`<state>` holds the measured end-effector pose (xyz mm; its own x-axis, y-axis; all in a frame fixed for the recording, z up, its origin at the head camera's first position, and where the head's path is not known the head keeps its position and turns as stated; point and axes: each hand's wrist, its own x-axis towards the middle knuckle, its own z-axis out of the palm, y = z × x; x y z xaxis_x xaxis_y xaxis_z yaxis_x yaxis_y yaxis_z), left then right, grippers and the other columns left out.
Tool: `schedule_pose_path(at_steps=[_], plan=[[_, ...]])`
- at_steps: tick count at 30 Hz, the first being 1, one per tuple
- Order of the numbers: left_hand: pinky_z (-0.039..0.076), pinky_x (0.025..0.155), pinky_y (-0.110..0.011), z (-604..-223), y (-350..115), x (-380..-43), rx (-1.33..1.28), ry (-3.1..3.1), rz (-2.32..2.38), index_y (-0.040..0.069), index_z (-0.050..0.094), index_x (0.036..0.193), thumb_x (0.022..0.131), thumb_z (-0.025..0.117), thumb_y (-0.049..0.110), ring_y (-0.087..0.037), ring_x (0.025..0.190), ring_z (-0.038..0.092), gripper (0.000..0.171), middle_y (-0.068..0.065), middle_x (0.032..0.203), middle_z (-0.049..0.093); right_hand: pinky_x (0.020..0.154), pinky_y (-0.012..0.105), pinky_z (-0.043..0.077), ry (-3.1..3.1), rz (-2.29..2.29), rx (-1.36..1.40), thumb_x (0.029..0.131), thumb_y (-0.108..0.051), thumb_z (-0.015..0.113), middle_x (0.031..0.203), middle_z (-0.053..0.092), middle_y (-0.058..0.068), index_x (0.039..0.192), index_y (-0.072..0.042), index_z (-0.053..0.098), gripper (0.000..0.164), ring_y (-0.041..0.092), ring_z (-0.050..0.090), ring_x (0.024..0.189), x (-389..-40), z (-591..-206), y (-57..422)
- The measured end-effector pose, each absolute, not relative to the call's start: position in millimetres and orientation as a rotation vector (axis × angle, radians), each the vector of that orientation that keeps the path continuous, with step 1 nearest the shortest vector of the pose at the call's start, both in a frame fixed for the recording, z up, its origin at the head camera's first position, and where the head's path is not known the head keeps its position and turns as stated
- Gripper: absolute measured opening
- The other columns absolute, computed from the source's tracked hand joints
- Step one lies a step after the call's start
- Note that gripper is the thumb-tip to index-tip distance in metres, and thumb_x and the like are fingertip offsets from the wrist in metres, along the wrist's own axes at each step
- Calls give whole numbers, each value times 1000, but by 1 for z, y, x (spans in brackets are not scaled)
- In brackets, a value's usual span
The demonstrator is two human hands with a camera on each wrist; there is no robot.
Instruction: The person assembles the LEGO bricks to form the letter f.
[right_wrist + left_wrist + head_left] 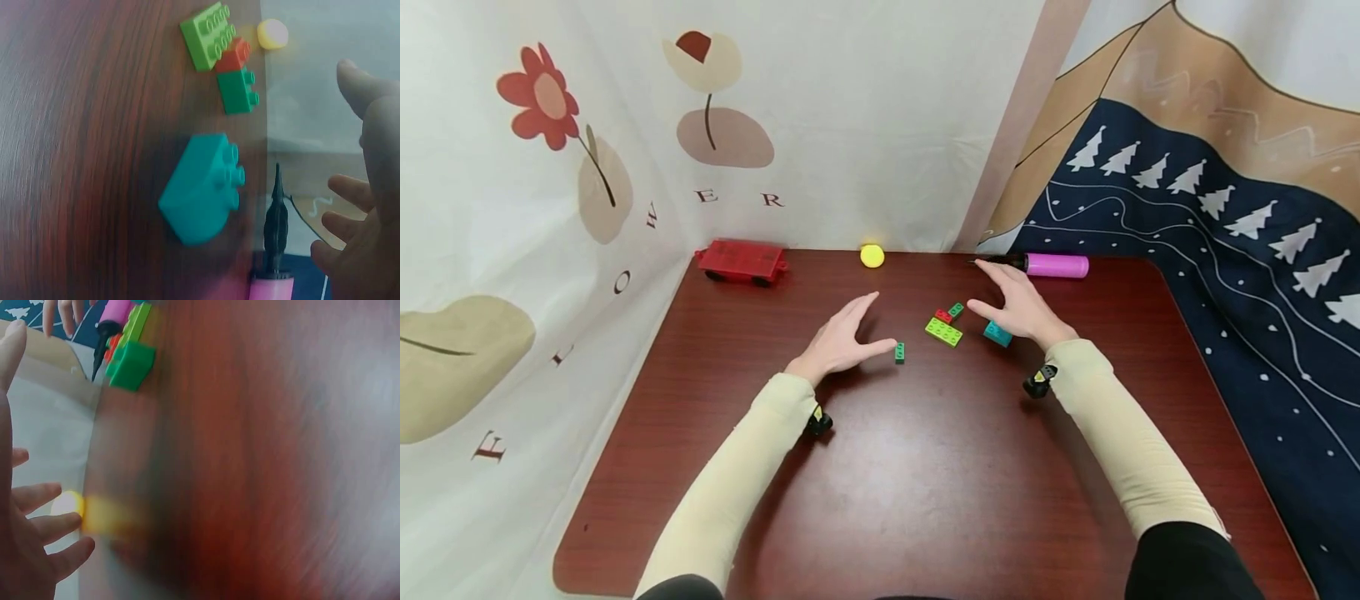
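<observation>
My left hand (838, 337) is held above the table with its fingers extended and nothing in its grasp. Just off its thumb tip lies a small green toy brick (899, 353). The right hand (1018, 304), also free of any object, has thumb and fingers spread apart. Below it sits a teal brick (997, 333), partly covered in the head view; the right wrist view shows the teal brick (200, 194) with studs and a slanted side. Between the hands a lime brick (943, 332), a red brick (943, 316) and another green brick (956, 310) lie close together.
Along the table's back edge stand a red toy wagon (747, 262), a yellow ball (872, 256) and a pink pump-like cylinder (1057, 266) with a black pointed nozzle. Printed cloth (865, 125) hangs behind the dark wooden table (955, 500) and at both sides.
</observation>
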<state>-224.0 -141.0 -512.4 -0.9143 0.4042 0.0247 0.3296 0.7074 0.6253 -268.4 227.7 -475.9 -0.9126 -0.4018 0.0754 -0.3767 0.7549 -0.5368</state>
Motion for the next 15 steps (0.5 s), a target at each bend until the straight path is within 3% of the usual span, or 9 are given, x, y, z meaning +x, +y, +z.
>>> schedule_pose_path(at_steps=[5,15], plan=[[32,122,-54,-522,-129,-215,626,2752,1008,18,35,165,86,70,72,-25,154,36,102,-2,165,42,123,63,26,2856,-883,-672,99,-46,70,167,38,11,165,-21,36,78,39,29,154,-267,-480,216],[31,117,-58,-534,-114,-213,764,2759,955,18,58,150,82,85,55,-28,143,43,82,0,147,61,124,60,26,2780,-831,-743,101,-34,71,162,45,14,160,-13,44,69,40,35,151,-267,-489,197]])
